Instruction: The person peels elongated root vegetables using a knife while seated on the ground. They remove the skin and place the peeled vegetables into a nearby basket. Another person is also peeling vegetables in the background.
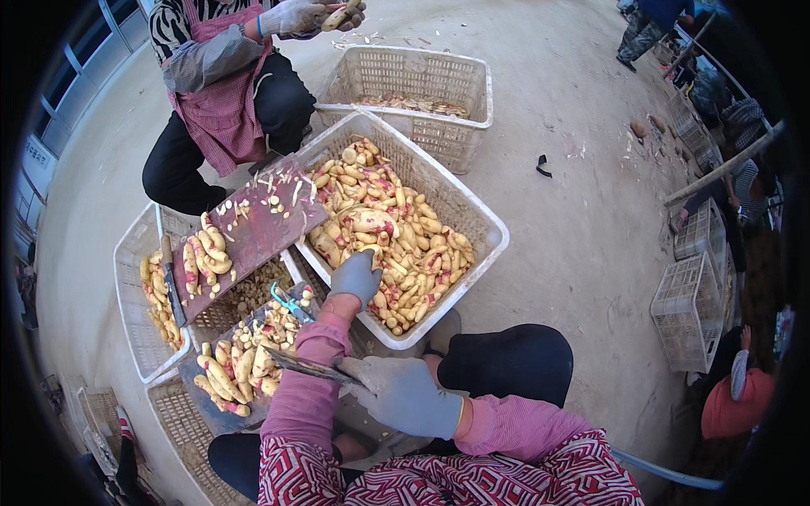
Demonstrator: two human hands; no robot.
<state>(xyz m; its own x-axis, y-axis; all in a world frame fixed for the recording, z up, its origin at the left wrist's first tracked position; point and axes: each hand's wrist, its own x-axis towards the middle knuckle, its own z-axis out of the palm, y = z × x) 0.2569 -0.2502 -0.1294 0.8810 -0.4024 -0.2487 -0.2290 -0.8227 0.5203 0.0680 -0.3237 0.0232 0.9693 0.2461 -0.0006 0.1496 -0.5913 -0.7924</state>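
Note:
My left hand (356,278), in a grey glove, reaches over the near rim of a white plastic crate (443,169). Its fingers close around a sweet potato (374,250). Partly peeled sweet potatoes (405,253), pale with pink skin patches, heap up in that crate. Close to my lap, my right hand (405,392), also gloved, grips a knife (310,368) whose dark blade points left across my left sleeve. Left of that sleeve, a dark board (218,420) bears whole sweet potatoes (224,373), cut pieces (269,329) and a blue-handled peeler (288,303).
Across from me a crouching person (221,95) in gloves holds a tuber. A reddish board (259,221) with tubers and another knife (169,278) lies over a left crate (136,316). Behind stands a crate (411,55) with peelings. Stacked crates (686,310) and people are at right.

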